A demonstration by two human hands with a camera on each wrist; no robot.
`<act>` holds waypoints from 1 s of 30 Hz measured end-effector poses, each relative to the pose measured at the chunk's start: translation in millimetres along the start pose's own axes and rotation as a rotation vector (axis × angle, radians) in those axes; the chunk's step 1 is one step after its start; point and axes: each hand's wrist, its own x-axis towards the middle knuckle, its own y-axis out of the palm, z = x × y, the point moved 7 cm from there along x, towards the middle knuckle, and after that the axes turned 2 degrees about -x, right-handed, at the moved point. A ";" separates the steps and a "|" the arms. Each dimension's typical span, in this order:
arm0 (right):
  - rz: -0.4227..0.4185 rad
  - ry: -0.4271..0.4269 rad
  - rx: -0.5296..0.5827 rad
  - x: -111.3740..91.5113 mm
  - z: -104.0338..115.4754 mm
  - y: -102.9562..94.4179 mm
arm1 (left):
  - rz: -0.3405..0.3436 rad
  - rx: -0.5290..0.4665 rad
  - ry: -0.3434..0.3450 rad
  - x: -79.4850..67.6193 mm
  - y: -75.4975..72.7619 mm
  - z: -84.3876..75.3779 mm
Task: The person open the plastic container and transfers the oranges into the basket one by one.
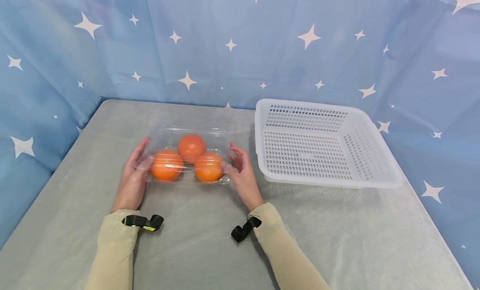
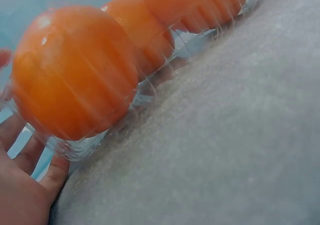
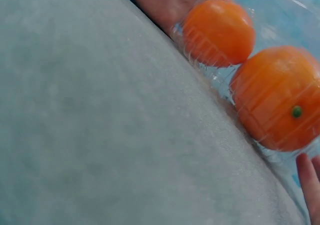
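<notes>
A clear plastic clamshell box (image 1: 215,136) lies on the grey cloth, left of centre. Inside it are three oranges: one at the back (image 1: 191,147), one at the front left (image 1: 166,165) and one at the front right (image 1: 208,167). My left hand (image 1: 132,177) holds the box's left end, its thumb by the front corner. At the right end, my right hand (image 1: 244,177) holds the edge between thumb and bent fingers. The left wrist view catches the left hand (image 2: 25,185) against the ribbed plastic beside an orange (image 2: 75,72). Right fingertips (image 3: 308,180) show close to the box in the right wrist view.
To the right stands a white perforated plastic basket (image 1: 333,179), its near left corner close to my right hand. Grey cloth (image 1: 195,240) covers the table. A blue curtain with white stars (image 1: 210,44) hangs behind and along both sides.
</notes>
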 end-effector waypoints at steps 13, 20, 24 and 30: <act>-0.068 0.036 -0.161 -2.2 2.0 -7.5 | -0.086 0.121 -0.041 -4.5 -5.3 3.7; -0.089 -0.009 -0.161 1.9 7.9 -5.9 | -0.071 0.144 -0.039 -0.7 -5.8 -1.2; -0.072 -0.033 -0.136 3.3 8.9 -3.5 | -0.084 0.166 -0.074 -1.2 -7.8 0.8; -0.059 -0.011 -0.158 0.5 7.9 -5.1 | -0.098 0.181 -0.097 -2.3 -9.4 4.2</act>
